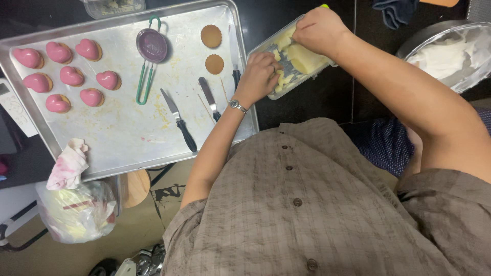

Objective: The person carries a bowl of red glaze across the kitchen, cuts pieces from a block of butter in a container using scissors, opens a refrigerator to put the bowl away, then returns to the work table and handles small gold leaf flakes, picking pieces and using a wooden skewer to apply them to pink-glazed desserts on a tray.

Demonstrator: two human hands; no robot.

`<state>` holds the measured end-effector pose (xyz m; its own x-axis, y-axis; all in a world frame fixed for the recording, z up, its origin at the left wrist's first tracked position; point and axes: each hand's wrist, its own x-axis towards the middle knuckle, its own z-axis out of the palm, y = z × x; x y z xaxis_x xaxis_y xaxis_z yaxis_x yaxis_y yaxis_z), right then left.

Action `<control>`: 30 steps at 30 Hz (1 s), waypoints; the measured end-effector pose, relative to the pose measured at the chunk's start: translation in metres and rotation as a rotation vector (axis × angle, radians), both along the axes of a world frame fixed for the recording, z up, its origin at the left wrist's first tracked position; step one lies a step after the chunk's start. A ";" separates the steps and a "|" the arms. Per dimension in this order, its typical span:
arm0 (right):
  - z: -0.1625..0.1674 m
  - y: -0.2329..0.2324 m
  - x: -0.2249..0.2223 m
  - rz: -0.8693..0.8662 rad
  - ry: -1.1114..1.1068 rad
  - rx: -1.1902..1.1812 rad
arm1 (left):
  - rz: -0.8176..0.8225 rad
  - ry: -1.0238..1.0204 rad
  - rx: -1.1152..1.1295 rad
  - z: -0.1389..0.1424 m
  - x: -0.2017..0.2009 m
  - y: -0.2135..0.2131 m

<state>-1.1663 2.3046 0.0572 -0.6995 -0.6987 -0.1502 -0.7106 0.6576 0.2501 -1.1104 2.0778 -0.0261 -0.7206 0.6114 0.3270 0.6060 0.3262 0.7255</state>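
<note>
My left hand [261,74] fingers pinch pale pieces [284,79] in the plastic box [266,47]; my right hand [319,28] fingers grip the pale block [307,60].

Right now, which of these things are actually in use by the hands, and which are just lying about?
In use:
left hand, in the container
right hand, gripping the pale yellow block
clear plastic container

Lying about:
metal tray
pink heart cakes
two round biscuits
purple strainer
palette knives
crumpled stained cloth

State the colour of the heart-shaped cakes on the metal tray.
The heart-shaped cakes are glossy pink, seen in the head view.
</note>
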 end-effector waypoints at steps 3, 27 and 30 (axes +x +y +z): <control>-0.004 -0.001 0.011 -0.032 0.004 0.031 | 0.010 -0.014 -0.015 0.001 0.000 0.001; -0.026 -0.002 0.101 -0.352 0.216 -0.245 | 0.300 -0.226 -0.496 0.032 -0.057 0.081; -0.027 -0.001 0.102 -0.364 0.229 -0.231 | 0.301 -0.216 -0.518 0.031 -0.064 0.085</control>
<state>-1.0641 2.3037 0.0305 -0.9014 -0.3999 0.1659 -0.3684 0.9098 0.1914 -1.1744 2.1628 0.0054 -0.9021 0.4118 -0.1288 0.2908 0.8008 0.5236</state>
